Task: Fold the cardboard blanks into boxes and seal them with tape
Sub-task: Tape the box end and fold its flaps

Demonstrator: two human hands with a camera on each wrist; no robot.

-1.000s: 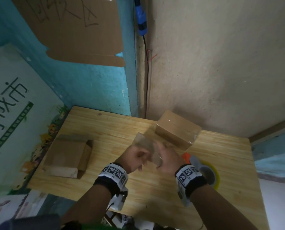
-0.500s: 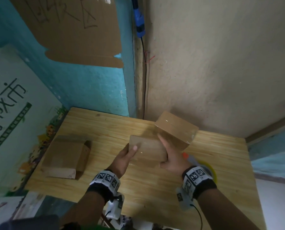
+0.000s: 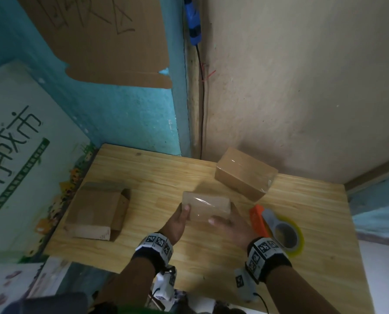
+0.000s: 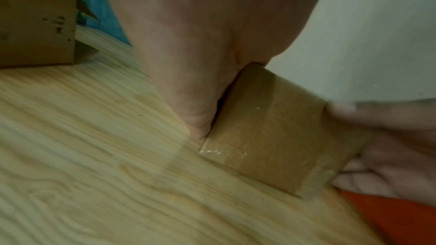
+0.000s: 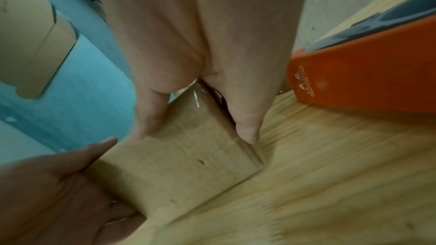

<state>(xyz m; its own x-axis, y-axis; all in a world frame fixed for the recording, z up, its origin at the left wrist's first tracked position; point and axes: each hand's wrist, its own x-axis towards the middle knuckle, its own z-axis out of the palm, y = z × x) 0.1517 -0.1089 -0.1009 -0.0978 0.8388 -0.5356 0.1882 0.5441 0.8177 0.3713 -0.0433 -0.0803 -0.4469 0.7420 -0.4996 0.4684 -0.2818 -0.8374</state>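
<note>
A small cardboard box [image 3: 206, 206] wrapped in clear tape sits low over the wooden table [image 3: 143, 173], held at both ends. My left hand [image 3: 178, 219] grips its left end, thumb on top. My right hand [image 3: 228, 225] grips the right end, thumb on the near face. In the left wrist view the left hand [image 4: 200, 44] presses the box [image 4: 271, 128], with the right hand [image 4: 389, 137] opposite. The right wrist view shows the right hand's fingers [image 5: 245, 128] straddling a corner of the box [image 5: 184, 165]. An orange tape dispenser [image 3: 259, 220] with a yellow roll [image 3: 288, 236] lies just right of my right hand.
A sealed box [image 3: 245, 173] stands at the back against the beige wall. A folded box with open flaps [image 3: 96, 211] lies at the table's left. Walls close the table on the left and at the back. A cardboard sheet [image 3: 103, 37] hangs on the blue wall.
My hands, bunched together over the box a second ago, have spread to its two ends. The box has turned so that its taped broad face points up.
</note>
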